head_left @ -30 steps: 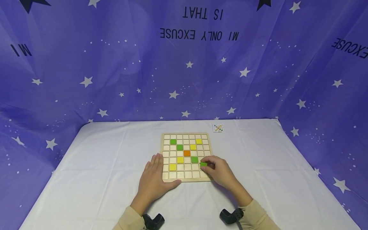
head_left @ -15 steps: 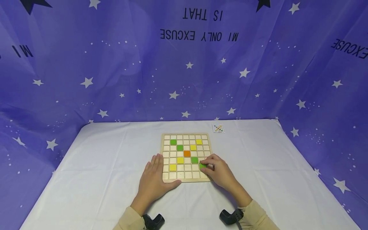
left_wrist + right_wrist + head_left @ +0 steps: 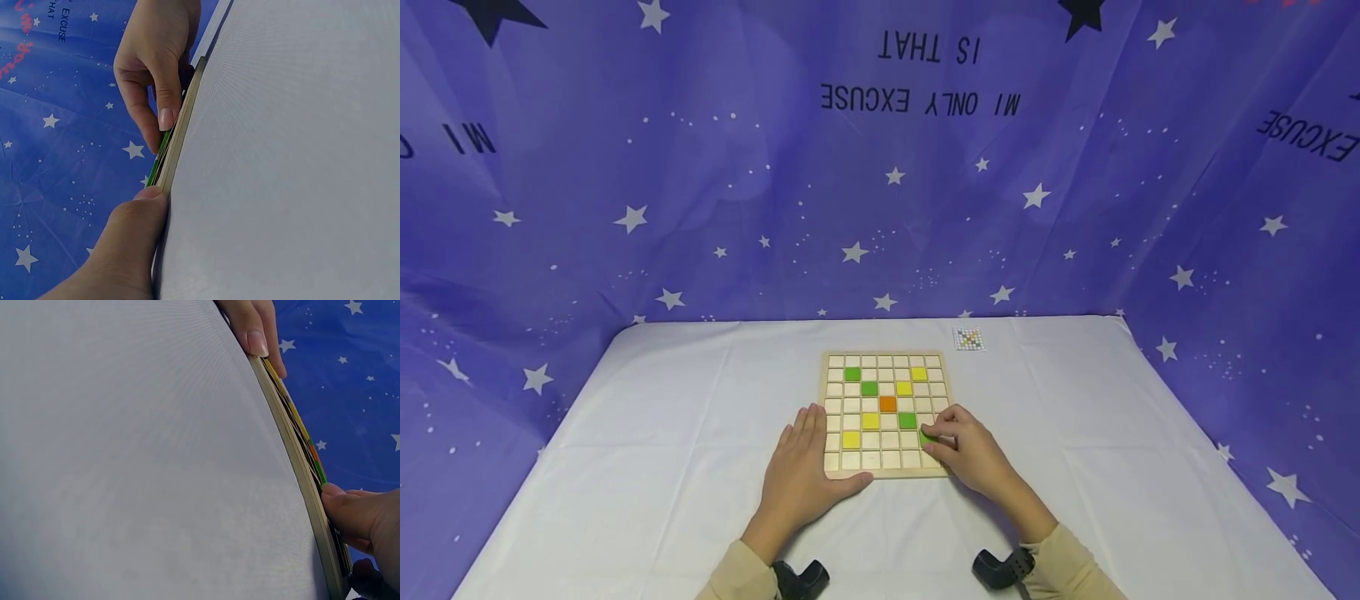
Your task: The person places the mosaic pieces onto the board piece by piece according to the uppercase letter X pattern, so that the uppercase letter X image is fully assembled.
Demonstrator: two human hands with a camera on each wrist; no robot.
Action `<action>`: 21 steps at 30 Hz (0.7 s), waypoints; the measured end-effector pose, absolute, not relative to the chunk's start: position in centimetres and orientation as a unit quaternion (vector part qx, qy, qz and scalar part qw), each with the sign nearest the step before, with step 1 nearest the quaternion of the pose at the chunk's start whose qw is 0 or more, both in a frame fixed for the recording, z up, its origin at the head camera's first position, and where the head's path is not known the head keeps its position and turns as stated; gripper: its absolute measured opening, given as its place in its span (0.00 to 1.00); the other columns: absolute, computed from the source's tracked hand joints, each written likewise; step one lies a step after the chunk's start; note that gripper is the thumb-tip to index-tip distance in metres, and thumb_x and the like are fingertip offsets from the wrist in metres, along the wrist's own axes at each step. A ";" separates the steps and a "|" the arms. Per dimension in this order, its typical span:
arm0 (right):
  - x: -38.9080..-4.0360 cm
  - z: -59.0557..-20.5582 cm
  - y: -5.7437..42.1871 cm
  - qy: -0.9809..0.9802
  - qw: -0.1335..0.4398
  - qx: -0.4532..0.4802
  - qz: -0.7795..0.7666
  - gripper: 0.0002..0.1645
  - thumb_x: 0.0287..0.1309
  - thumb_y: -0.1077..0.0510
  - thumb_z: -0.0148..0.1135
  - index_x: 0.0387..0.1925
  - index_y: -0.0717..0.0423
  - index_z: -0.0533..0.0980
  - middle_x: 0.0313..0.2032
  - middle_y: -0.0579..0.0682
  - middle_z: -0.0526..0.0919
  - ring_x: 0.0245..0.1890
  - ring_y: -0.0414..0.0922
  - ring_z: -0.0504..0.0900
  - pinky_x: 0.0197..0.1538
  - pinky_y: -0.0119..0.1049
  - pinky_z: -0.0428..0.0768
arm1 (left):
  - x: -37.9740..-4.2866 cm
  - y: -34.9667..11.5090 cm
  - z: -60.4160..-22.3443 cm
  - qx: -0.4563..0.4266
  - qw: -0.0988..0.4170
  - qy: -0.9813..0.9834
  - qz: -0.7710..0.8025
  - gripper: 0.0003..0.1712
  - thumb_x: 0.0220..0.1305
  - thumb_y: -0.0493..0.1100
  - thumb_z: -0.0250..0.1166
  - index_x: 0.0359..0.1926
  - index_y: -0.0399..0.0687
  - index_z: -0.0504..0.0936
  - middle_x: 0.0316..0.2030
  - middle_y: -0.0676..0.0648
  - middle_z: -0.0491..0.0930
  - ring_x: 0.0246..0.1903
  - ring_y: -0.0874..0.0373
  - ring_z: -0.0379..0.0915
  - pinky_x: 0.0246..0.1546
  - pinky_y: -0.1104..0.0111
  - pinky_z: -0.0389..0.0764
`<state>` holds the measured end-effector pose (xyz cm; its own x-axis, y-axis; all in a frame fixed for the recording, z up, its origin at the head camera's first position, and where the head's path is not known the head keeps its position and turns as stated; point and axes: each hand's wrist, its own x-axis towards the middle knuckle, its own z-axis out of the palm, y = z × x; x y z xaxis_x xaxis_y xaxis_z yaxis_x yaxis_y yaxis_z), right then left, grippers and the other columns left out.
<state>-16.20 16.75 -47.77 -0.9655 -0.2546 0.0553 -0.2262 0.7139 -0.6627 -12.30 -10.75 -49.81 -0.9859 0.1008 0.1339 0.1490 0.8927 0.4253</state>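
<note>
A square wooden grid board [image 3: 886,473] lies on the table, its cells holding plain, green, yellow and orange square tiles. My left hand [image 3: 797,467] rests at the board's left edge with fingers straight and thumb along the front edge. At the lower right of the grid, my right hand [image 3: 972,450] pinches a green tile [image 3: 928,437] between thumb and fingers, partly covering it. An orange tile [image 3: 887,404] sits near the middle, where green and yellow diagonals cross. In the left wrist view, the left thumb [image 3: 134,228] presses the board's edge.
A small pattern card [image 3: 969,338] with a coloured grid lies behind the board to the right. White cloth [image 3: 662,467] covers the table. A purple starry curtain [image 3: 880,208] hangs behind and at both sides.
My right hand has shifted the green tile slightly left and down at its cell. The left hand stays in place, and the head view has tilted a little upward.
</note>
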 end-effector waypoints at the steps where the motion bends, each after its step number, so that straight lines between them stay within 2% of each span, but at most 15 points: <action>1: -16.2 -47.7 16.7 0.925 0.020 -0.131 -0.355 0.18 0.56 0.53 0.73 0.50 0.47 0.85 0.42 0.34 0.75 0.28 0.37 0.68 0.29 0.28 0.71 | -12.3 -10.7 -49.8 -0.064 0.055 -0.971 -0.224 0.76 0.43 0.85 0.60 0.77 0.36 0.48 0.77 0.39 0.50 0.78 0.45 0.44 0.78 0.51 0.50; 7: -16.4 -47.8 16.7 0.929 0.016 -0.133 -0.344 0.16 0.56 0.54 0.73 0.48 0.45 0.85 0.42 0.35 0.74 0.30 0.37 0.68 0.31 0.28 0.71 | -12.4 -10.7 -49.9 -0.065 0.067 -0.970 -0.226 0.75 0.43 0.84 0.62 0.76 0.34 0.51 0.77 0.37 0.53 0.77 0.43 0.47 0.77 0.50 0.52; 16: -16.6 -47.9 16.7 0.933 0.019 -0.144 -0.329 0.15 0.57 0.54 0.72 0.48 0.44 0.84 0.43 0.36 0.75 0.32 0.37 0.70 0.36 0.28 0.71 | -12.6 -10.8 -50.0 -0.064 0.060 -0.971 -0.221 0.76 0.43 0.84 0.61 0.77 0.35 0.49 0.77 0.38 0.51 0.78 0.44 0.45 0.77 0.50 0.51; 21: -16.5 -47.8 16.7 0.935 0.016 -0.157 -0.318 0.16 0.59 0.54 0.70 0.50 0.45 0.83 0.45 0.37 0.76 0.38 0.37 0.72 0.40 0.30 0.72 | -12.7 -10.8 -50.0 -0.066 0.058 -0.971 -0.221 0.76 0.43 0.85 0.60 0.77 0.36 0.48 0.77 0.39 0.50 0.78 0.44 0.43 0.77 0.50 0.50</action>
<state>-16.49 16.66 -47.80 -0.9504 -0.3030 0.0700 -0.2829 0.7490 -0.5991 -12.69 -10.82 -50.03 -0.9845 0.1027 0.1424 0.1543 0.8933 0.4222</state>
